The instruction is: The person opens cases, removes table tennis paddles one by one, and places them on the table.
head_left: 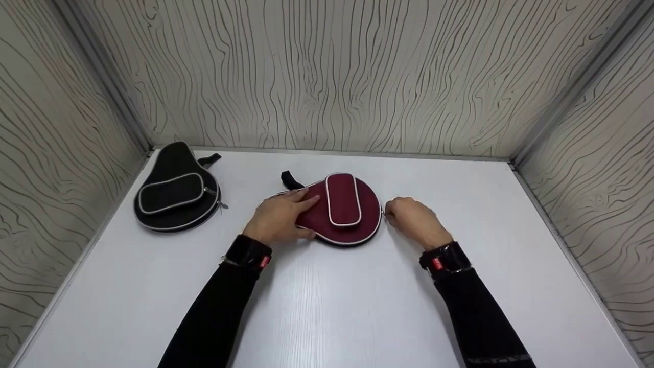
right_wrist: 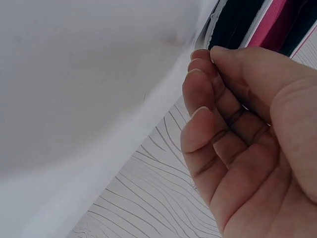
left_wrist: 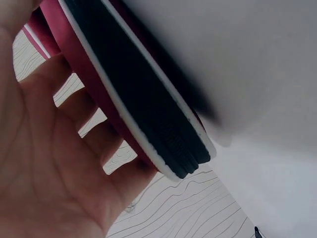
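Table (head_left: 332, 306): white, smooth, stretching out on every side of the maroon case.
Maroon case (head_left: 343, 204): white-trimmed, rounded, lying on the table.
Black case (head_left: 173, 197): similarly trimmed, lying left of the maroon case, well apart.

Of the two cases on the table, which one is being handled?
The red case: the left grip rests on it and the right grip is at its edge. The black case lies apart, untouched.

From here I see long black sleeves (head_left: 212, 317), shiny black wrist straps (head_left: 245, 252), each carrying a small red tag (head_left: 264, 261), and a faint grey print (head_left: 498, 359) low on the right sleeve (head_left: 475, 312).
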